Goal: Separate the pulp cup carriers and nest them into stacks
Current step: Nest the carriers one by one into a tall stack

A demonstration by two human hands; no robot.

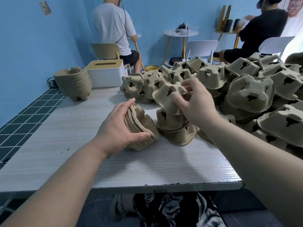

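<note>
Left hand (120,126) grips tilted stack (139,128), open face presented; right hand (195,105) pinches carrier (168,95) off pile (246,89) for nesting.

White tissue box (107,73), yellow bowl (151,67)

Two bare forearms are seen reaching in from the bottom edge, with no sleeve shown on either as far as the frame runs. No ring, watch or band is worn on the left hand (118,126) or on the right hand (195,104). Nails are kept short on the fingers that can be seen. Below the table edge, the lap is covered by dark clothing (177,210), black cloth printed all over with a pale grey and white pattern.
</note>
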